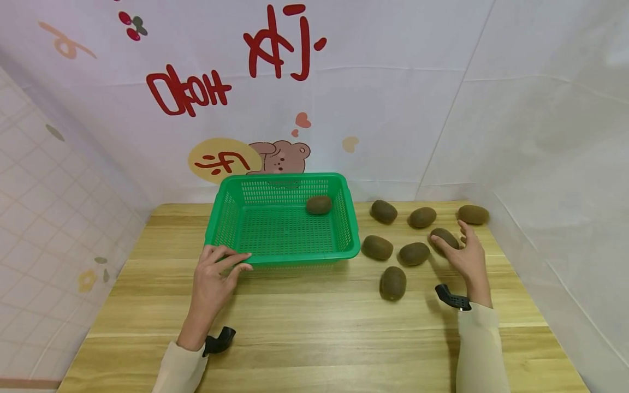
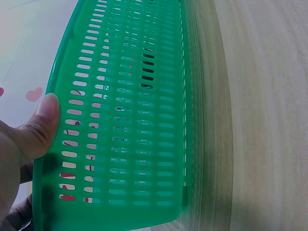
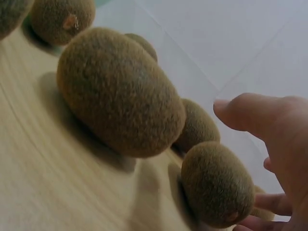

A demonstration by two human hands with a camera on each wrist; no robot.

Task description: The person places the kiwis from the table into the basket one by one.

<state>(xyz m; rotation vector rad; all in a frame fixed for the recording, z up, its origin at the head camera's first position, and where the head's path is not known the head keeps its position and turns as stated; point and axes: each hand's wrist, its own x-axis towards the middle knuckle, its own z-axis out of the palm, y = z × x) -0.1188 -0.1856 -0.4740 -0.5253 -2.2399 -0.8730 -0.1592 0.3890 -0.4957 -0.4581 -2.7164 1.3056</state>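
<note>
A green plastic basket [image 1: 300, 257] sits against the back wall with one brown kiwi [image 1: 319, 205] inside, at its back right. My left hand [image 1: 212, 281] holds the basket's front left corner, thumb [image 2: 47, 108] on the outer wall and fingers over the rim. Over on the right, my right hand [image 1: 469, 257] reaches above a kiwi [image 1: 444, 238], thumb and fingers spread on either side of it. In the right wrist view the thumb [image 3: 250, 113] stands apart from that kiwi [image 3: 217, 185], while other fingertips are right at its far side.
Several more kiwis lie on the wooden table [image 1: 314, 338] between basket and right hand, the nearest kiwi [image 1: 393, 283] in front. Another kiwi [image 1: 473, 214] lies just beyond the right fingertips. Printed white cloth [image 1: 393, 109] walls the back and sides.
</note>
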